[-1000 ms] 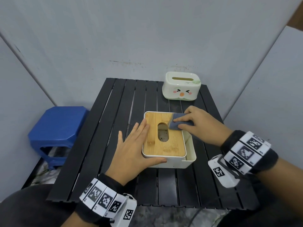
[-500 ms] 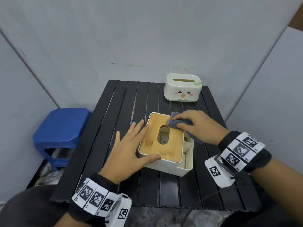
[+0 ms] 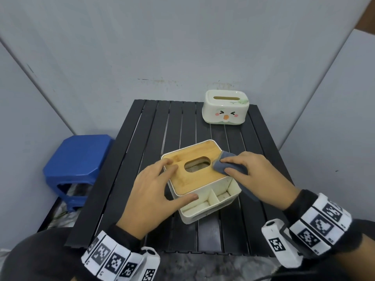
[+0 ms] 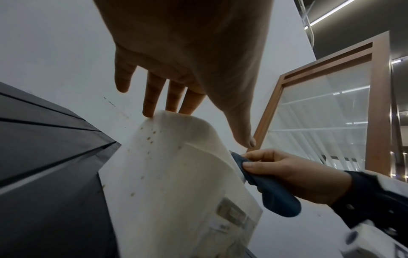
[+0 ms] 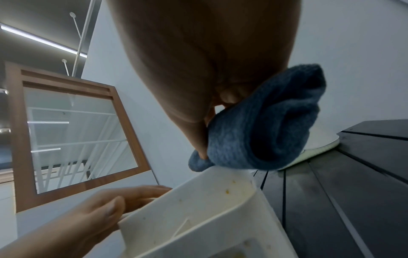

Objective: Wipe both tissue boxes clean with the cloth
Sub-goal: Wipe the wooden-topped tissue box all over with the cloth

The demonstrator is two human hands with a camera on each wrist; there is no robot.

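Observation:
A white tissue box (image 3: 205,211) with a bamboo lid (image 3: 192,179) sits askew mid-table, its open side compartments toward me. My left hand (image 3: 160,185) steadies it, straight fingers on the lid's left end and thumb along the near wall. My right hand (image 3: 251,173) grips a blue-grey cloth (image 3: 221,166) and presses it on the lid's right edge. In the left wrist view the box (image 4: 176,174) shows brown specks, with the cloth (image 4: 273,197) beside it. The right wrist view has the bunched cloth (image 5: 264,132) above the box's rim (image 5: 198,209). A cream tissue box (image 3: 226,107) with a cartoon face stands at the back right.
The black slatted table (image 3: 154,122) stands in a corner of grey walls. A blue plastic stool (image 3: 81,157) stands on the floor to the table's left. Bare slats lie left of and behind the near box.
The bamboo-lidded box has turned clockwise, so its open compartments now face me. Both hands followed it, the cloth staying on the lid's right part.

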